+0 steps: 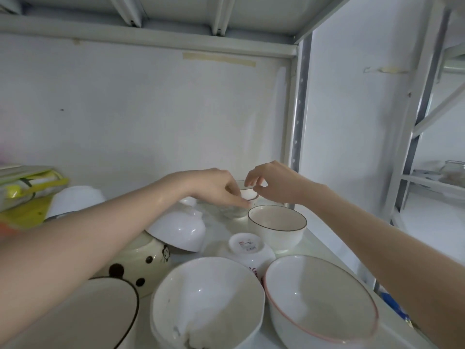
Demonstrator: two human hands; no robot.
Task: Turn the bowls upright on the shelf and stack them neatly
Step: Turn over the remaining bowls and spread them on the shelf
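White bowls (206, 301) crowding both hands (251, 187).

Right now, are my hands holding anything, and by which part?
Both hands meet at a small dark-rimmed bowl at the back. The left hand has fingers on its near side; the right hand pinches at its rim.

White wall (151, 109) with taped strip (219, 59) behind grey metal shelving upright (299, 109).
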